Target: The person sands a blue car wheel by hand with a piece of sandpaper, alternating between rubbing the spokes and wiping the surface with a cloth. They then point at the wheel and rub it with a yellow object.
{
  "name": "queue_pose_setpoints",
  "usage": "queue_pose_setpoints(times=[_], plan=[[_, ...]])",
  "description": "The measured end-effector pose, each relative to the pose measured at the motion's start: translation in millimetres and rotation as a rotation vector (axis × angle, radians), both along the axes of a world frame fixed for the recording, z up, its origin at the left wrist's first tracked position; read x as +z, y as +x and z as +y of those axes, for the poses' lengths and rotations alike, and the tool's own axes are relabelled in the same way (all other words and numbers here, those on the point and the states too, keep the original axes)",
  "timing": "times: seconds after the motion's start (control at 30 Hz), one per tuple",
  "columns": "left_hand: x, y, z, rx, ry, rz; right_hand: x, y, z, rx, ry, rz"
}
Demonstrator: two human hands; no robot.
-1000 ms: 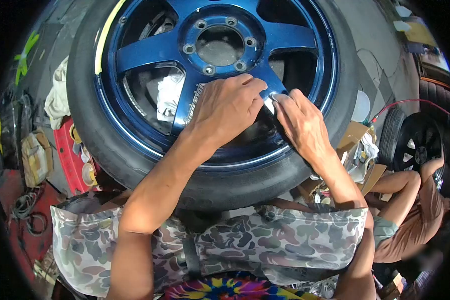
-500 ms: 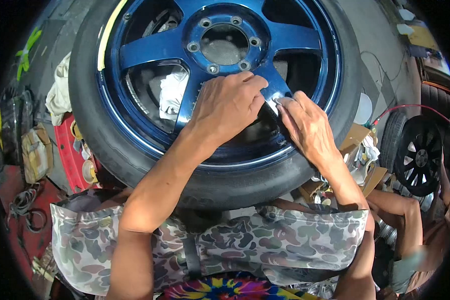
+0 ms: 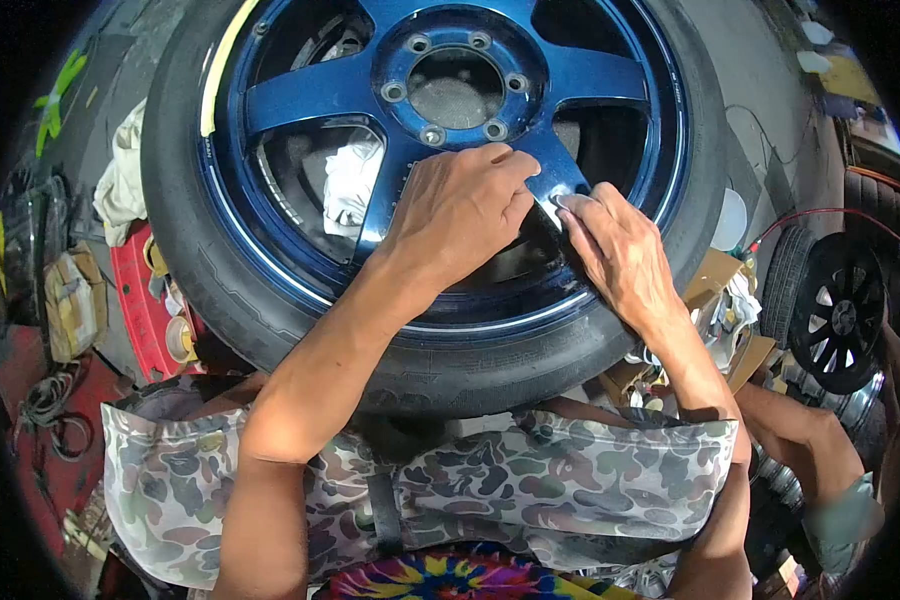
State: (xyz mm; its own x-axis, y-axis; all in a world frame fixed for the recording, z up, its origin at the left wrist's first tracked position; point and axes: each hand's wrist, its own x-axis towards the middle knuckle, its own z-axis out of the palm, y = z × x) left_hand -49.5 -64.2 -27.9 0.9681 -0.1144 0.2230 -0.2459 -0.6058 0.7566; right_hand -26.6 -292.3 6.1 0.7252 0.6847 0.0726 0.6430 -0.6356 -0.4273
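A blue wheel rim (image 3: 315, 92) with a black tire (image 3: 205, 250) fills the upper middle of the view. My left hand (image 3: 475, 195) rests at a lower spoke just below the hub, its fingers curled together; whatever lies under them is hidden. Close by on the right, my right hand (image 3: 615, 235) pinches a small pale piece (image 3: 560, 203) against the lower right spoke (image 3: 557, 180). Yellow tape (image 3: 213, 90) runs along the rim's upper left edge. White cloth (image 3: 350, 180) shows through a gap between spokes.
At the left are a red tray (image 3: 140, 305), a pale cloth (image 3: 122, 180) and a coiled cable (image 3: 50, 400). Another wheel (image 3: 838, 315) and a red hose (image 3: 805, 213) are at the right. Another person's arm (image 3: 805, 435) reaches in at the lower right.
The rim and tire appear shifted slightly to the right. Both my hands keep nearly the same places on the spokes. The other person's arm at the lower right has moved a little.
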Motion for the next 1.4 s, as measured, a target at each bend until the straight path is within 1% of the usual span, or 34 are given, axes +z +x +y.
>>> queue_pose_setpoints(times=[0.17, 0.3, 0.4, 0.47, 0.53, 0.67, 0.77, 0.9, 1.0, 1.17, 1.2, 1.33, 1.4], plan=[[3, 0, -4, -0.005, -0.012, 0.001, 0, 6, 4, -0.004, 0.002, -0.028], [2, -1, 2, -0.005, 0.002, 0.011, 2, -1, 6, -0.035, -0.006, 0.013], [4, -2, -4, -0.004, 0.001, -0.003, 0, 3, 10, -0.044, -0.004, -0.036], [4, -2, -3, -0.025, 0.013, 0.047, 3, 1, 8, -0.052, -0.002, -0.018], [4, -2, 1, -0.016, 0.011, 0.039, 3, -3, 7, -0.051, -0.013, 0.018], [6, -1, -2, -0.016, -0.001, 0.073, 2, 5, 11, -0.022, -0.023, -0.032], [3, -2, -2, -0.014, -0.006, 0.042, 6, 0, 9, -0.044, -0.017, 0.017], [5, -2, 0, -0.013, -0.011, 0.053, 4, 1, 10, -0.041, -0.018, -0.002], [4, 0, -5, 0.004, -0.005, -0.009, 4, 3, 7, -0.032, -0.013, -0.009], [5, -1, 0, -0.008, 0.021, 0.011, 3, 1, 8, -0.033, 0.0, 0.01], [4, -2, -2, -0.014, 0.015, 0.017, -1, 6, 8, -0.018, -0.006, -0.037], [5, -2, 1, -0.003, -0.003, 0.032, 4, -2, 4, -0.031, -0.022, 0.016], [5, -2, 2, -0.007, -0.003, 0.036, 5, 1, 9, -0.024, -0.026, -0.003]])
